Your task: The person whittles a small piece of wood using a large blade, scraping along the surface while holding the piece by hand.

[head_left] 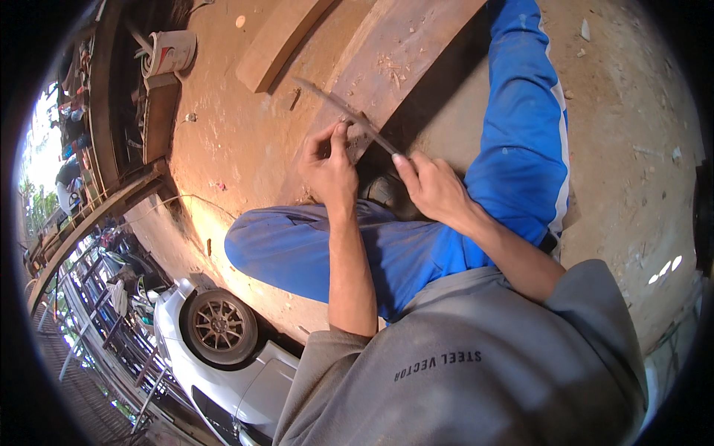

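A long thin, dark bar-like tool slants across a reddish-brown wooden plank. My right hand is closed on its lower end, thumb along it, above my blue-trousered thigh. Just left of the bar, my left hand is closed in a pinch over the plank, its fingertips near the bar, on something small that I cannot make out. Under and between my hands, a dark rounded shape, partly hidden, lies by my folded leg.
A shorter timber lies at upper left of the plank on the dirty floor. A bucket stands by wooden boards at the left. A white car and metal bars are behind me at lower left.
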`<state>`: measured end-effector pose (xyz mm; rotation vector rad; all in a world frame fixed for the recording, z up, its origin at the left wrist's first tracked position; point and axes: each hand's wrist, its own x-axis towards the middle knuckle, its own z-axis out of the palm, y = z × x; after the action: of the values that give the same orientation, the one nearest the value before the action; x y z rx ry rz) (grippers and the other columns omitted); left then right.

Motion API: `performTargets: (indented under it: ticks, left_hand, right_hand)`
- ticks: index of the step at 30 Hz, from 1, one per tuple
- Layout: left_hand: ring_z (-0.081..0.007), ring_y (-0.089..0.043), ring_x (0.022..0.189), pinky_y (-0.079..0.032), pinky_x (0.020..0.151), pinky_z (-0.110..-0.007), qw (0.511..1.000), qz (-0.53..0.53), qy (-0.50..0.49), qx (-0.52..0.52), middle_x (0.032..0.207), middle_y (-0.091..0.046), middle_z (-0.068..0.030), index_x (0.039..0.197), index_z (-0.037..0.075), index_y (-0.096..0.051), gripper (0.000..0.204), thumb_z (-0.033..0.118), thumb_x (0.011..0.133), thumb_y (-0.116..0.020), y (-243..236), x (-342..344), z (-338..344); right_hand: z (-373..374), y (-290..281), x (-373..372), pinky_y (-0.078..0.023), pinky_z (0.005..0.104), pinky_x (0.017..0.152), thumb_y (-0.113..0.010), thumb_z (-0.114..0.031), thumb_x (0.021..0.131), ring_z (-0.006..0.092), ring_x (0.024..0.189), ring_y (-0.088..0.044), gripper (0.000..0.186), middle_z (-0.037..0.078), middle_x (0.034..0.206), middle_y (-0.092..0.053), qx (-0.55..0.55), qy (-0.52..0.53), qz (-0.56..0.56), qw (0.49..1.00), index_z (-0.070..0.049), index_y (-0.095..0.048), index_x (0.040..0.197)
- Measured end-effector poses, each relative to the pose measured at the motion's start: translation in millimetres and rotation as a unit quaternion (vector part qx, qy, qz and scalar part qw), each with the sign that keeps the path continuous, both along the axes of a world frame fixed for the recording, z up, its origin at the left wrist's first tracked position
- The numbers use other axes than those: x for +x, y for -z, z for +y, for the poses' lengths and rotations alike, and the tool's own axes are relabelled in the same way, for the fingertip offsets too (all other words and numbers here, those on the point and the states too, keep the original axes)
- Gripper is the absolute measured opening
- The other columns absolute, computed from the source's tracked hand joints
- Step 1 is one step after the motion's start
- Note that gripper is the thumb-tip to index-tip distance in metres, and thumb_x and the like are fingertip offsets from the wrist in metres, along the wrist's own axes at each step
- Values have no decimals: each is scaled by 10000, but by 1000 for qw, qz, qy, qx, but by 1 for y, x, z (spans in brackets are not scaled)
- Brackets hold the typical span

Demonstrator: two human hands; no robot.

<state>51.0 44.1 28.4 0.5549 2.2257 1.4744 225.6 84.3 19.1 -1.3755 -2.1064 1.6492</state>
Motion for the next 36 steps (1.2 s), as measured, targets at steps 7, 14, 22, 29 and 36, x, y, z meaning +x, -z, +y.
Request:
performTargets:
  ticks: [7, 14, 22, 29, 36]
  left_hand:
    - [-108, -674, 812, -532, 755, -239, 1000, -14, 7, -4, 907, -746, -69, 992, -44, -734, 133, 79, 956, -768, 1, -2, 6]
    - [-115, -673, 816, -532, 767, -246, 1000, -17, 2, -12, 907, -748, -80, 994, -43, -728, 143, 91, 962, -765, -2, 0, -4]
    - [-108, -664, 811, -526, 764, -240, 1000, -23, 0, -7, 885, -739, -65, 995, -43, -728, 131, 80, 964, -762, 0, -2, -10]
    - [-106, -660, 820, -527, 775, -240, 999, -31, 3, 7, 913, -736, -63, 1002, -32, -730, 124, 84, 969, -759, 3, -1, -10]
    - [-104, -657, 828, -530, 780, -247, 1000, -23, 10, -15, 914, -733, -57, 995, -27, -727, 126, 95, 975, -753, 3, -2, -1]
  right_hand:
    - [12, -21, -3, -452, 568, 587, -516, -388, 1083, 530, 686, -624, 501, 306, 668, -600, -43, 60, 182, 981, 35, -586, 823]
    - [16, -28, -13, -447, 544, 555, -534, -338, 1080, 510, 632, -613, 455, 282, 634, -593, -15, 87, 209, 974, 26, -574, 810]
    - [8, -23, -11, -477, 551, 530, -555, -317, 1071, 472, 600, -643, 400, 244, 585, -597, -17, 36, 150, 988, 2, -577, 832]
    - [12, -14, -11, -467, 551, 511, -544, -338, 1074, 494, 587, -621, 429, 256, 579, -586, 9, 37, 128, 991, -7, -552, 801]
    - [9, 20, -6, -459, 567, 535, -539, -364, 1073, 509, 607, -613, 447, 269, 619, -598, 25, 44, 74, 996, -5, -567, 808]
